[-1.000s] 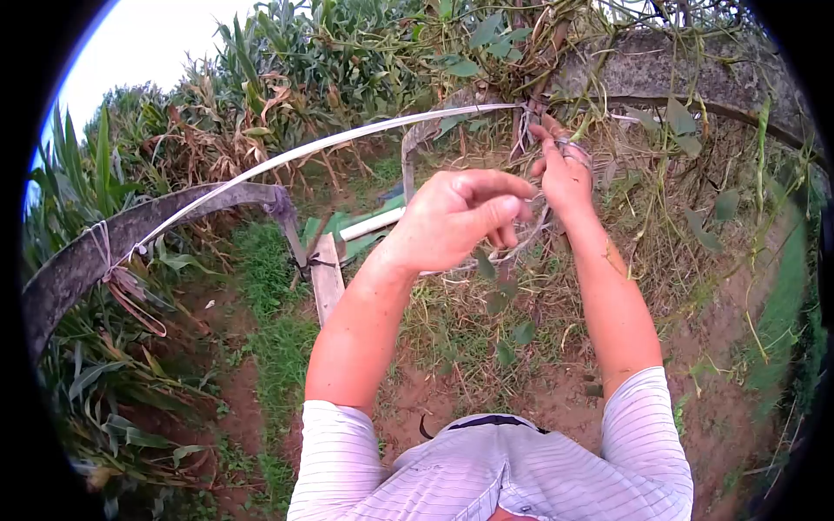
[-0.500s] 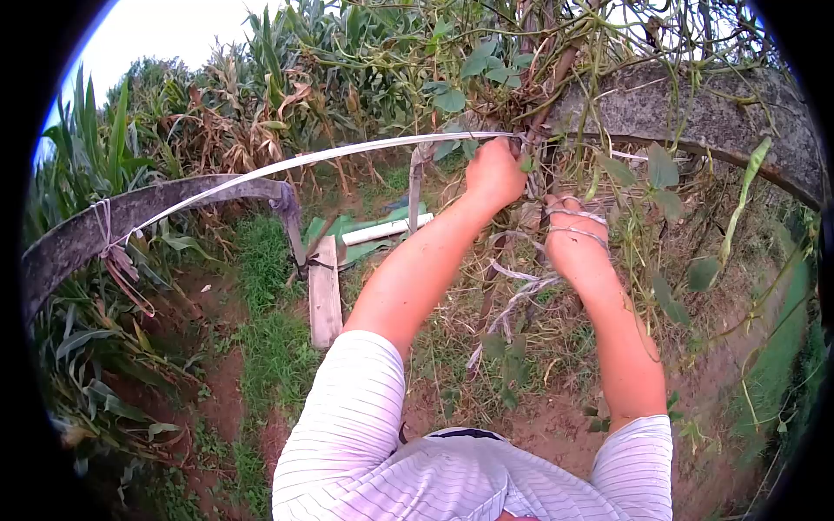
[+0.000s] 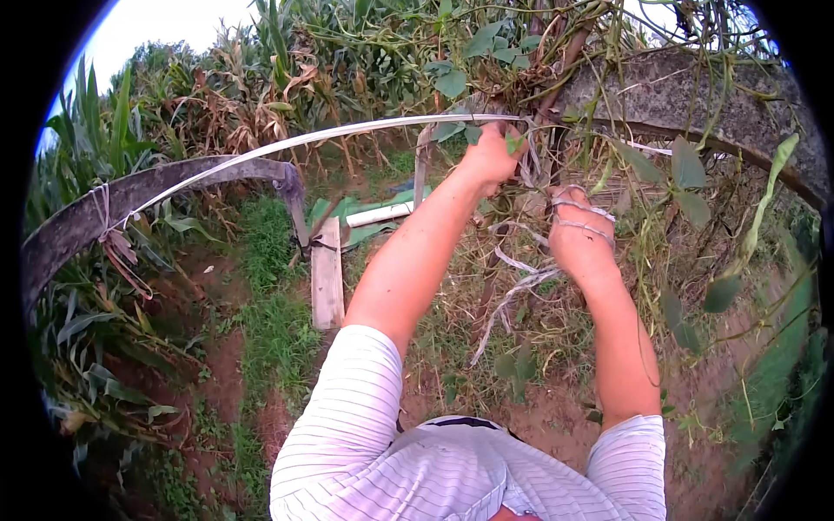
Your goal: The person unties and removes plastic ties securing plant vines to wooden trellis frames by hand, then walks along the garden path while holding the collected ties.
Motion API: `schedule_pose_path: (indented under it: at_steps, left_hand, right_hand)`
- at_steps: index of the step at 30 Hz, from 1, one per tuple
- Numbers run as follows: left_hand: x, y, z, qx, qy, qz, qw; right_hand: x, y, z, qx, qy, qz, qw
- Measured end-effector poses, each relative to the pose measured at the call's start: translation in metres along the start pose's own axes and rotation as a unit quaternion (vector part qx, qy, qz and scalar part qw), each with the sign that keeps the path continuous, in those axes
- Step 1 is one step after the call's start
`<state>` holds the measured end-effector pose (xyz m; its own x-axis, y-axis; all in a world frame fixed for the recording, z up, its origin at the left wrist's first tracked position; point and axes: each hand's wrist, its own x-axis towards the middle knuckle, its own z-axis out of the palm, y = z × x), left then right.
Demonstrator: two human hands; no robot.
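A white strap (image 3: 326, 135) stretches from the left concrete beam to the vine-covered upright (image 3: 556, 95). Just under its right end, my left hand (image 3: 493, 161) is closed against the upright, its fingertips partly behind a leaf and the knot area. What they pinch is hidden. Lower and to the right, my right hand (image 3: 580, 234) is closed on a grey-white cord (image 3: 532, 280), which loops around the back of the hand. Loose cord ends dangle left of this hand. More cord strands are wound around the upright between both hands.
A curved concrete beam (image 3: 665, 100) extends right from the upright; another beam (image 3: 65, 227) stands left, with cord tied on it. Bean vines and a long pod (image 3: 769, 195) hang at right. A wooden board (image 3: 327, 273) and white pipe (image 3: 380, 214) lie behind. Corn (image 3: 234, 95) grows beyond.
My left hand has shifted slightly up and left, with its fingers now beneath the strap and turned to the upright. My right hand stays nearly in place, cord still around it.
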<state>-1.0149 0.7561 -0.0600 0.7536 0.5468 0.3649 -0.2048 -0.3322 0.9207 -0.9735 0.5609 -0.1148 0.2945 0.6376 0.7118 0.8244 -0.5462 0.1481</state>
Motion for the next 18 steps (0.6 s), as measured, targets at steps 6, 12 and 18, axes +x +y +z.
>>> schedule_pose_path:
  at_steps: [6, 12, 18]
  left_hand:
    - [-0.006, 0.000, -0.024, -0.050, -0.029, 0.005, 0.998]
    - [-0.049, 0.044, -0.057, -0.267, -0.161, -0.048, 0.949]
    - [-0.058, 0.029, -0.056, -0.206, -0.141, -0.023, 0.968]
  right_hand:
    - [0.000, 0.009, 0.008, 0.072, 0.026, 0.013, 0.997]
    - [0.000, 0.000, -0.006, 0.041, 0.066, -0.013, 0.997]
    - [-0.005, 0.000, 0.011, -0.025, 0.076, -0.016, 0.997]
